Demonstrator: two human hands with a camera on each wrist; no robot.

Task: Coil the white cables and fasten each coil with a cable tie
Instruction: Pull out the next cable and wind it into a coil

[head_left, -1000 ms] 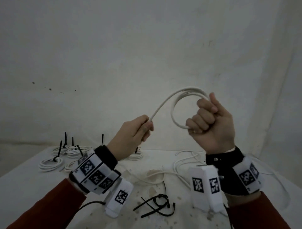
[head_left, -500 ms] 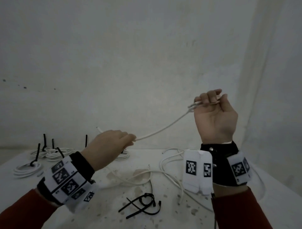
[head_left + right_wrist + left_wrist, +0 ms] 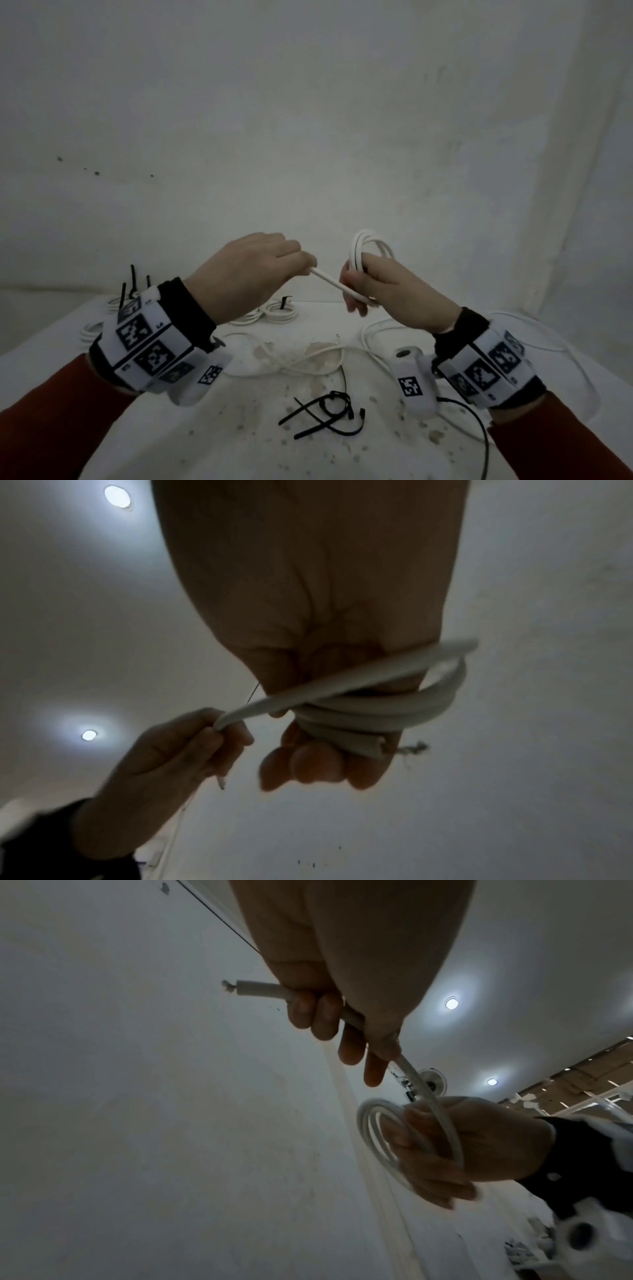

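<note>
Both hands are raised above the stained white table (image 3: 212, 438), close together but not touching. The right hand (image 3: 394, 291), knuckles up and wrist bent toward the left, has its fingers curled through a small coil of round white plastic cable (image 3: 368, 250), gripping the loops. A short straight run of that cable crosses to the left hand (image 3: 246, 274), which pinches it between thumb and curled fingers, back of the hand up. On the table below the coil lie loose black cable ties (image 3: 329, 411); finished tied white coils (image 3: 281, 310) lie behind the left hand.
</note>
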